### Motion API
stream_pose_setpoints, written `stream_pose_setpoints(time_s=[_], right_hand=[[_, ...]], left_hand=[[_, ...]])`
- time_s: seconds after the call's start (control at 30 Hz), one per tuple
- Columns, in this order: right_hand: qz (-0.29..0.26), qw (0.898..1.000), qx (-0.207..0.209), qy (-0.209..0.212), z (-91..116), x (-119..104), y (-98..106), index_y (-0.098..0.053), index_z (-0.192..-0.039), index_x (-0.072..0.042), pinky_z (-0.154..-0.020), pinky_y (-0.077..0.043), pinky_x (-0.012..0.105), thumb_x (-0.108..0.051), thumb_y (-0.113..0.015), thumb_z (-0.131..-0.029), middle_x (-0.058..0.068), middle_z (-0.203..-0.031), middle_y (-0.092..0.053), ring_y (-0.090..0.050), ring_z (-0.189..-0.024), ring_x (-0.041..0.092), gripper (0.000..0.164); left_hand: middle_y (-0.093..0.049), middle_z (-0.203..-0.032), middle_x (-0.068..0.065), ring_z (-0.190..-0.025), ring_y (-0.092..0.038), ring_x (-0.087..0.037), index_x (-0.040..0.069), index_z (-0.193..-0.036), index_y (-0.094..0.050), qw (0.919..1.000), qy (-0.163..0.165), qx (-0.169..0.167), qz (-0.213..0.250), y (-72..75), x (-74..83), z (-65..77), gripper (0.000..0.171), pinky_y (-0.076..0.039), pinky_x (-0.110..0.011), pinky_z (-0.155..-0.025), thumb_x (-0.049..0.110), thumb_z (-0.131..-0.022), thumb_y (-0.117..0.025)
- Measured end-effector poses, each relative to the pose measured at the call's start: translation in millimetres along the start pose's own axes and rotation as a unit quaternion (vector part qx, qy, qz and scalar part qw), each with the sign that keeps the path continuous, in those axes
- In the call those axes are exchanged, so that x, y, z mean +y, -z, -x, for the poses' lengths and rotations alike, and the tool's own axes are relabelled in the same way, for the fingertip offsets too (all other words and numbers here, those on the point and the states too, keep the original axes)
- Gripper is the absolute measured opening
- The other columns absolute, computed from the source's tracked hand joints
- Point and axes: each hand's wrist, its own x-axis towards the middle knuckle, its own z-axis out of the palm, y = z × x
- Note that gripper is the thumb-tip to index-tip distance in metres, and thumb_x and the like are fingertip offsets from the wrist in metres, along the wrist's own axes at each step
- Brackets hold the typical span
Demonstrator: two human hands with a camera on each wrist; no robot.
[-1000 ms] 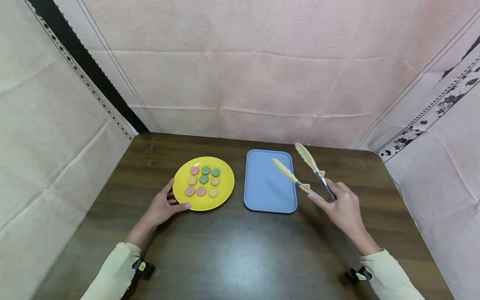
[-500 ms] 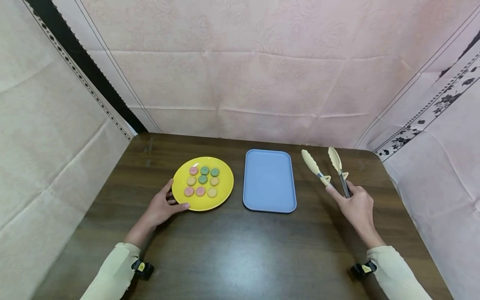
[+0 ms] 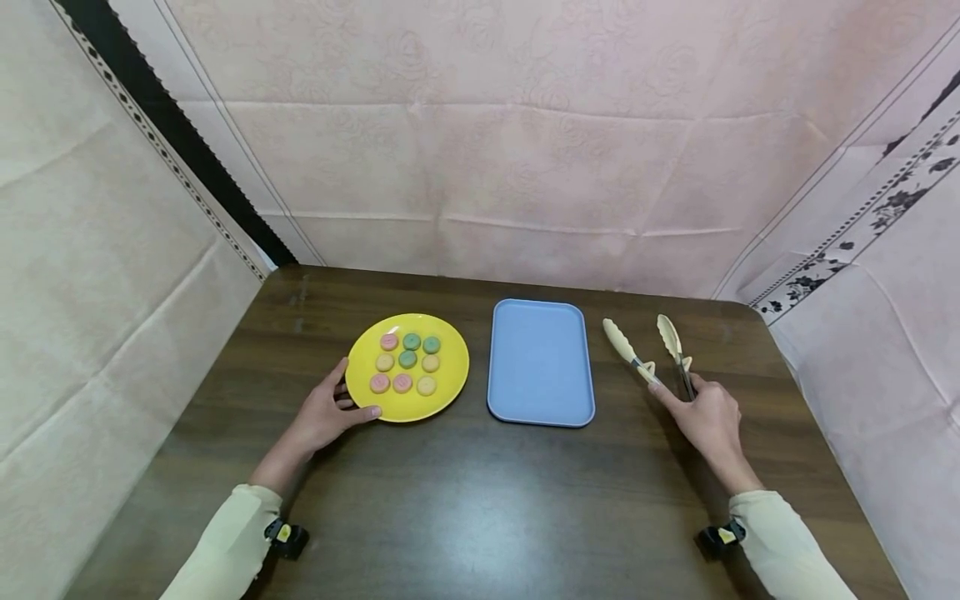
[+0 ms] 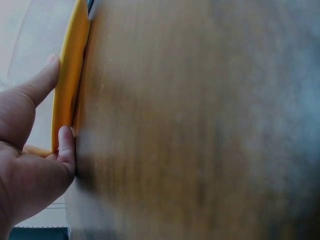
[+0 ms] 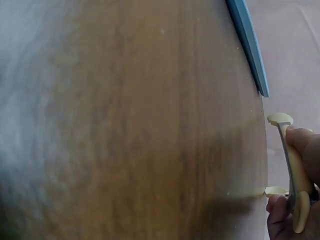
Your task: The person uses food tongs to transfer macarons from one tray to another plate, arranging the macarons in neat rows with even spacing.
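Note:
My left hand [image 3: 330, 412] grips the left edge of a round yellow plate [image 3: 405, 407], its thumb on the rim. In the left wrist view, the other fingers reach to the underside of the plate [image 4: 70, 75]. Several small round cookies in pink, green and cream lie on it in loose rows, such as a green cookie [image 3: 407, 359]. My right hand [image 3: 708, 417] holds a pair of tongs [image 3: 636, 361] with cream tips and metal arms, thumb on one arm and fingers on the other. The tongs are spread apart with nothing between the tips, right of the blue tray [image 3: 542, 362].
The blue rectangular tray lies between plate and tongs, with nothing on it. Everything is on a dark wooden table [image 3: 420, 500]. Pale patterned cloth [image 3: 480, 167] hangs behind the table and along both sides.
The right hand has carried the spread tongs from over the tray's right side to the right of it, then slightly lower in the head view. The left hand and plate have stayed put.

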Motion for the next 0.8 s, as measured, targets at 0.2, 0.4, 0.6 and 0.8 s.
stream_pose_setpoints(time_s=[0.2, 0.4, 0.6, 0.8], right_hand=[[0.039, 0.999, -0.027, 0.005, 1, -2, 0, -0.069, -0.105, 0.006, -0.067, -0.045, 0.062, -0.059, -0.073, -0.088, 0.022, -0.074, -0.065, -0.064, -0.076, 0.049, 0.067], [0.078, 0.994, -0.07, 0.011, 2, -4, 1, -0.063, -0.087, -0.003, -0.064, -0.045, 0.056, -0.06, -0.072, -0.088, 0.012, -0.064, -0.058, -0.062, -0.068, 0.041, 0.058], [0.082, 0.993, -0.078, 0.04, 7, -13, 19, -0.069, -0.113, 0.006, -0.071, -0.045, 0.064, -0.055, -0.07, -0.093, 0.03, -0.094, -0.071, -0.063, -0.092, 0.058, 0.064], [0.046, 0.993, 0.01, 0.105, 21, -41, 55, -0.061, -0.134, 0.008, -0.081, -0.044, 0.07, -0.049, -0.075, -0.09, 0.033, -0.131, -0.061, -0.062, -0.108, 0.055, 0.073]], left_hand=[[-0.046, -0.145, -0.031, -0.127, -0.058, -0.042, 0.001, -0.163, 0.0, 1.0, -0.003, -0.001, 0.007, 0.5, 0.0, -0.9, 0.117, -0.057, -0.037, -0.094, 0.029, -0.087, -0.084], [-0.043, -0.147, -0.032, -0.127, -0.057, -0.043, -0.001, -0.163, 0.0, 0.9999, -0.001, -0.007, 0.014, 5.1, -0.9, -2.1, 0.116, -0.057, -0.036, -0.094, 0.031, -0.088, -0.083], [-0.026, -0.16, -0.031, -0.137, -0.045, -0.045, -0.001, -0.163, 0.001, 0.9986, 0.024, 0.001, -0.047, 20.5, 14.4, -0.5, 0.108, -0.049, -0.053, -0.105, 0.044, -0.096, -0.072], [-0.024, -0.16, -0.031, -0.138, -0.04, -0.051, 0.002, -0.163, -0.015, 0.9841, -0.062, 0.074, -0.149, 36.0, 54.5, 14.0, 0.099, -0.045, -0.065, -0.103, 0.047, -0.095, -0.071]])
